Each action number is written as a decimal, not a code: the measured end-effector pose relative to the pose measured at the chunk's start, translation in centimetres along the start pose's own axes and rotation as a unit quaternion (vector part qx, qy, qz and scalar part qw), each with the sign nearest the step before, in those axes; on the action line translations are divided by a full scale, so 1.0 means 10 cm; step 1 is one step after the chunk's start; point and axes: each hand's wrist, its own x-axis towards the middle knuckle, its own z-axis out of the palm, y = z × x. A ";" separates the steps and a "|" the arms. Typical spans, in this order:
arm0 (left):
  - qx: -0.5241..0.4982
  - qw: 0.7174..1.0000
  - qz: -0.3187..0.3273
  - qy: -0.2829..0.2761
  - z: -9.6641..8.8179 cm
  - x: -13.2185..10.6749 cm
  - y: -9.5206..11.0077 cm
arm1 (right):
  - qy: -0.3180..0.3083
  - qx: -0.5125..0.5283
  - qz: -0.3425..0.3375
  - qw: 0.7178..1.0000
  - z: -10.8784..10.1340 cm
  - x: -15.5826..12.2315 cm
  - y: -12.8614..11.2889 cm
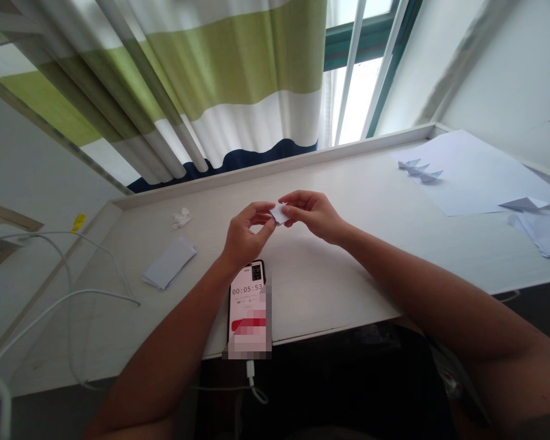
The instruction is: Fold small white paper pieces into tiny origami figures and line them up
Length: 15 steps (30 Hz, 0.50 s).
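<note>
A small folded piece of white paper (279, 213) is held above the middle of the white desk. My left hand (249, 235) pinches its left and lower edge between thumb and fingers. From the other side my right hand (315, 214) grips it, the thumb pressed on its face. The fingers partly cover the paper, so its full shape is hidden. Just below my left hand a phone (247, 305) lies on the desk, its screen showing a timer and a red button.
Left on the desk (330, 293) lie a stack of white paper slips (170, 263), a crumpled tissue (181, 217) and white cables (73, 296). Folded paper pieces (420, 170) rest on a large white sheet (467, 165) at right, near more paper (547, 235). Curtains (238, 67) hang behind.
</note>
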 end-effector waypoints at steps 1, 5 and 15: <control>-0.001 1.000 -0.006 0.004 0.01 0.00 -0.01 | -0.005 0.000 0.002 1.000 0.00 0.00 0.00; 0.009 0.999 -0.025 0.043 0.03 0.02 -0.06 | -0.039 -0.008 0.004 0.999 0.04 -0.03 0.00; 0.122 0.986 0.064 0.089 0.05 -0.02 -0.11 | -0.057 0.011 -0.020 0.998 0.14 -0.06 0.02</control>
